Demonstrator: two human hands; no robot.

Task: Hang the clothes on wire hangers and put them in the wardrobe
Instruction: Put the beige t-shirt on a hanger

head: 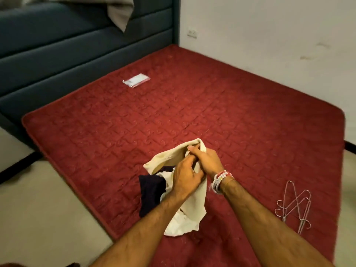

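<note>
A cream-white garment (194, 205) is held up over the red mattress (192, 105). My left hand (187, 175) grips its bunched middle. My right hand (207, 160), with beaded bracelets at the wrist, pinches the cloth's upper edge right beside the left hand. A dark navy garment (151, 191) lies under the cream one, on its left side. Several wire hangers (294, 205) lie in a loose pile on the mattress to the right of my right forearm. No wardrobe is in view.
A small clear plastic packet (136, 80) lies at the far side of the mattress. A dark blue padded bed frame (77, 45) runs along the back left, with a beige pillow (121, 14) on top. A white wall (269, 45) stands behind, and pale floor (48, 209) lies to the left.
</note>
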